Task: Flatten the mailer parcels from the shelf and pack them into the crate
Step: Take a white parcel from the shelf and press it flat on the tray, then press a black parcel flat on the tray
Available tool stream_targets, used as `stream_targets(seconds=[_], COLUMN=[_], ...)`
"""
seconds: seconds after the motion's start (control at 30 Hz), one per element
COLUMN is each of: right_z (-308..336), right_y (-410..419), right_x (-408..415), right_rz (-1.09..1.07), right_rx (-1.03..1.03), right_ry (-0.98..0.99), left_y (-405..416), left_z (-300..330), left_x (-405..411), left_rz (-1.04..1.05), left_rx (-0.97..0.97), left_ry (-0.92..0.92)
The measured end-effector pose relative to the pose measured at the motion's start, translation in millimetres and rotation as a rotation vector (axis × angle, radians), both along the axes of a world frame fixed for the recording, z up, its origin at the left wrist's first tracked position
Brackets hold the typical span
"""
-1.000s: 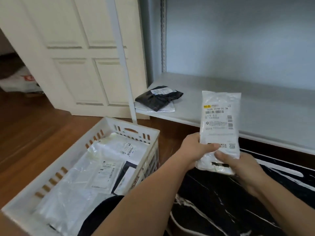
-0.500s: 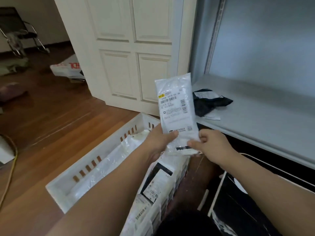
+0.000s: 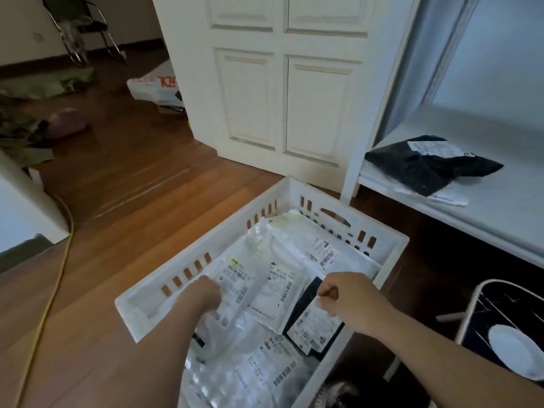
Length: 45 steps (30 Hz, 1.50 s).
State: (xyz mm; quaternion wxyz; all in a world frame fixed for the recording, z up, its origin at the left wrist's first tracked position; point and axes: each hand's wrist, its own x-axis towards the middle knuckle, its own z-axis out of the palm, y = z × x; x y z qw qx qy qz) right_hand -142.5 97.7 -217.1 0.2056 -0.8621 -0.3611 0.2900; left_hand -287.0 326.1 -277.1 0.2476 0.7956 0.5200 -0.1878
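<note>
Low in the frame, the left hand presses curled fingers on a white mailer inside the crate. The right hand hangs loosely fisted, holding nothing, above a dark mailer. A black mailer lies on the shelf, right.

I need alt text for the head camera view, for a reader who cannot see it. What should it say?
Two bare hands reach into a white slotted crate full of flat white mailer parcels; the left hand presses one parcel down, the right hand is loosely closed above others. A black mailer lies on the white shelf at right.
</note>
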Motion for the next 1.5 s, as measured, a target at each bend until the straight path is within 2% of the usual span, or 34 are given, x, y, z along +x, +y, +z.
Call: stream_targets(seconds=[0.07,0.23,0.3,0.37,0.47,0.53,0.7,0.87,1.0,1.1,1.17,1.3,1.4,1.5], right_z=[-11.3,-26.5,-30.7,-33.6,-37.6,-39.6,-42.3,-43.1,-40.3,-36.1,-29.8,-8.8,10.6,29.4], right_y=[5.2,14.0,17.3,19.7,22.0,22.7,20.5,14.8,10.3,7.7,5.2,-9.7,-28.6,-57.2], right_x=[-0.4,2.3,3.0,3.2,0.9,-0.2,6.8,11.5,15.9,19.5,21.6,40.5,66.4,97.4], right_rz=[0.028,0.025,0.028,0.020,0.029,0.038,0.010,0.001,-0.013,-0.029,-0.024,-0.045,-0.152,-0.251], right_rx=[-0.026,-0.054,-0.060,-0.058,-0.059,-0.063,-0.116,-0.153,-0.132,-0.113,-0.114,-0.107,-0.068,-0.032], right_ry=[-0.002,0.030,0.028,0.028,0.039,0.042,-0.019,-0.039,-0.020,-0.020,-0.030,-0.170,-0.258,-0.323], left_y=[11.2,1.1,-7.5,-15.8,-33.8,-43.7,-54.6,-49.2,-35.6,-40.1,-47.2,-67.3,-92.5,-126.0], left_z=[-22.5,-33.8,-29.5,-31.2,-44.7,-56.4,-82.4,-90.5,-100.3,-74.7,-48.5,2.6,49.1,86.2], left_x=[-10.6,-13.0,-6.8,1.1,13.4,18.9,19.3,13.9,9.2,24.1,44.8,107.5,157.2,203.3], left_rz=[-0.055,0.042,-0.061,-0.224,-0.378,-0.427,-0.202,-0.186,-0.266,-0.243,-0.305,-0.464,-0.538,-0.489], left_rx=[0.029,0.153,0.323,0.454,0.327,0.225,0.090,-0.018,-0.026,0.001,0.093,0.251,0.321,0.200], left_ry=[0.128,0.302,0.311,0.245,0.100,0.114,0.162,0.114,0.124,0.158,0.156,-0.037,-0.275,-0.576])
